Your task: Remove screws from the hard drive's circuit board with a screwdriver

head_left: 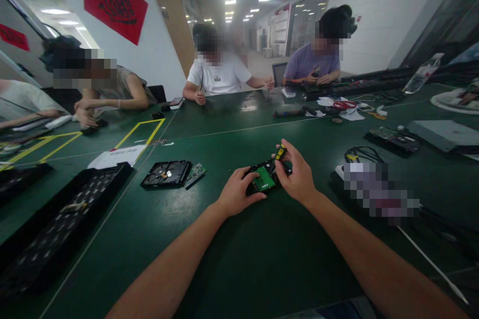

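On the green table a black hard drive with a green circuit board [265,179] lies in front of me. My left hand [239,192] grips its left side, the fingers on the board's edge and the thumb at the near edge. My right hand [297,172] pinches a black and yellow screwdriver [280,152] above the drive's right side. The tool's lower end is partly hidden by my fingers. To the left sits an opened black drive case [165,174], beside a loose circuit board [196,173].
A long black tray [71,214] stands at the left. At the right are another drive [392,139], a grey box [445,135], black cables [362,154], a bottle [422,75] and a fan [458,99]. Several people sit across the table.
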Demonstrator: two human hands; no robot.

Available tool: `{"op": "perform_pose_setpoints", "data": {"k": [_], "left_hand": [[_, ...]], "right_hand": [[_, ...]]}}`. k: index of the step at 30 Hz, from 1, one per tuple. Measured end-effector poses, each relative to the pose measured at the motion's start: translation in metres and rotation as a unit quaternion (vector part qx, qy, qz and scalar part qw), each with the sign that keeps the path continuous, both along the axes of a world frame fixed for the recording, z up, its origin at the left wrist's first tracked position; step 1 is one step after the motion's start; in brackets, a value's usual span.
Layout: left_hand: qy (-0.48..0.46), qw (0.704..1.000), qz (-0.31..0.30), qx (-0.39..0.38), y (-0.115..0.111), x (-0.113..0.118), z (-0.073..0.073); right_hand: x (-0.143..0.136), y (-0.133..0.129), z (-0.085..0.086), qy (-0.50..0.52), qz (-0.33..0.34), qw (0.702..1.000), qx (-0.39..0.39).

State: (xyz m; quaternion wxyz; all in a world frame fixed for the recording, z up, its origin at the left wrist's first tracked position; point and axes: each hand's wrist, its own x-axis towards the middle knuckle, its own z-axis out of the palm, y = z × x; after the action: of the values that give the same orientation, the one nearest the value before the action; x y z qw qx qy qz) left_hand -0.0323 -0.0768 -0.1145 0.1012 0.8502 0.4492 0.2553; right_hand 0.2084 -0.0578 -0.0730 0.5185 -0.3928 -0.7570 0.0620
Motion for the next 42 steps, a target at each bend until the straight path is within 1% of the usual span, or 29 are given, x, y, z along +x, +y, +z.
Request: {"op": "perform_pose_setpoints", "data": {"k": [2, 6, 11, 16, 19, 25, 30, 33, 37, 42], "left_hand": [[0.002, 1.000, 0.000, -0.002, -0.0003, 0.0000, 0.0006], [0.002, 1.000, -0.001, -0.003, -0.0011, -0.0001, 0.0022], [0.003, 1.000, 0.004, -0.002, -0.0020, -0.0001, 0.0030], [0.012, 1.000, 0.012, 0.006, -0.0018, 0.0006, 0.0028], [0.014, 1.000, 0.013, 0.011, -0.0011, 0.0011, 0.0013], [0.015, 1.000, 0.014, 0.003, 0.0001, 0.0009, -0.0020], [0.013, 1.000, 0.014, -0.009, 0.0016, 0.0000, -0.0034], [0.011, 1.000, 0.012, -0.011, 0.0018, -0.0003, -0.0032], [0.006, 1.000, 0.010, -0.011, 0.0012, -0.0002, -0.0021], [0.005, 1.000, 0.008, -0.010, 0.0002, 0.0003, -0.0004]], "right_hand": [[0.0001, 0.0024, -0.0020, 0.006, -0.003, 1.000, 0.012], [0.0025, 0.0036, -0.0016, -0.016, -0.021, 0.999, 0.043], [-0.0003, 0.0019, -0.0027, -0.010, 0.008, 1.000, 0.024], [-0.0050, 0.0019, -0.0082, 0.013, -0.018, 0.999, 0.028], [-0.0051, 0.0024, -0.0086, 0.015, -0.025, 0.999, 0.036], [-0.0060, 0.0024, -0.0068, 0.029, 0.012, 0.999, 0.025], [-0.0053, 0.0037, -0.0072, 0.033, -0.024, 0.998, 0.054], [-0.0048, 0.0045, -0.0068, 0.017, -0.021, 0.998, 0.056], [-0.0056, 0.0049, -0.0075, 0.010, -0.002, 0.999, 0.031], [-0.0048, 0.0051, -0.0081, 0.015, -0.021, 0.998, 0.053]]}}
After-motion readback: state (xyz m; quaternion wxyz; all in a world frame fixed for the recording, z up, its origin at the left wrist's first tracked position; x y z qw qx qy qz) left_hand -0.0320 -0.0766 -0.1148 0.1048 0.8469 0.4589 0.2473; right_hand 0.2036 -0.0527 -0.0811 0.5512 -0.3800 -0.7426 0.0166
